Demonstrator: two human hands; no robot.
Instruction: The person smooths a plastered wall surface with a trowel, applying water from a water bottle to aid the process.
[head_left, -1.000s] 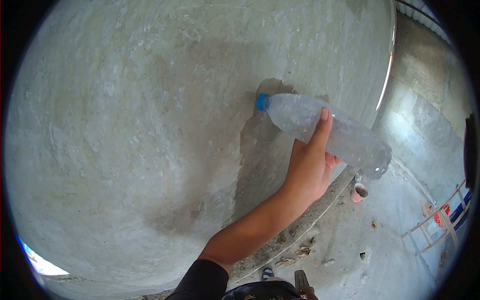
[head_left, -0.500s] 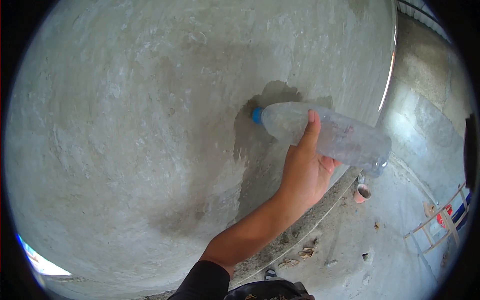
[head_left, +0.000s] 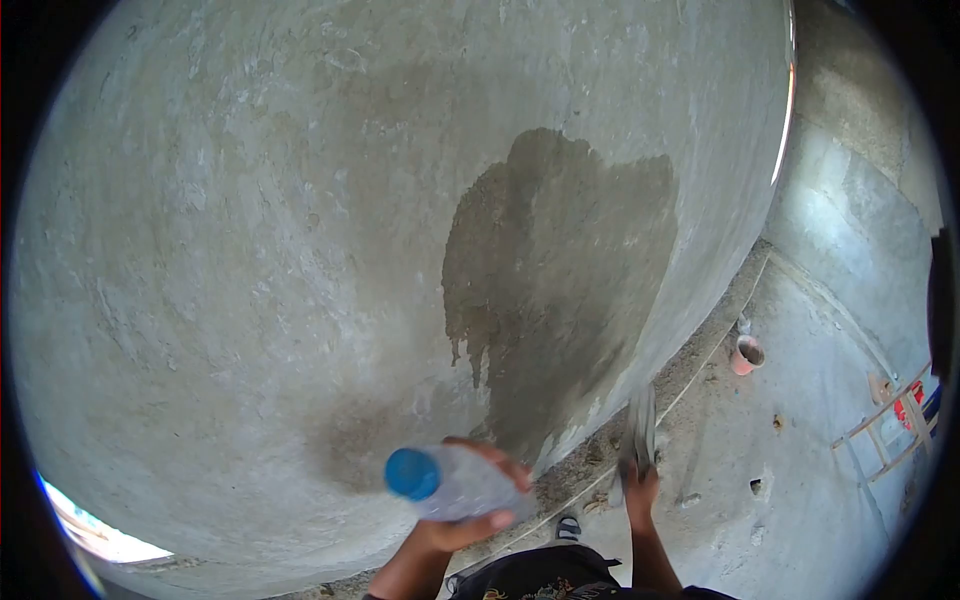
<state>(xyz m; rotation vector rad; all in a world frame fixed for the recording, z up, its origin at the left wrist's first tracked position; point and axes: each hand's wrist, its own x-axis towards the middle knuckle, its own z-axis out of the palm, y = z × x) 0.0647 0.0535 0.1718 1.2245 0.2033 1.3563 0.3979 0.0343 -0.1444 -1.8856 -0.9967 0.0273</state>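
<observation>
Left grip (head_left: 452, 534) clasps the bottle (head_left: 468, 487) behind its blue cap (head_left: 412, 473); right grip (head_left: 641, 487) holds a blurred tool (head_left: 642, 425).

Room lies between bottle (head_left: 464, 485) and tool (head_left: 643, 425) — wall (head_left: 250, 250) blocks ahead.

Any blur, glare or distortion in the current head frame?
All in the head view: fisheye distortion seems to bow the wall, with black corners; glare washes out the gap at lower left; the tool in the right hand is smeared, probably by motion.
</observation>
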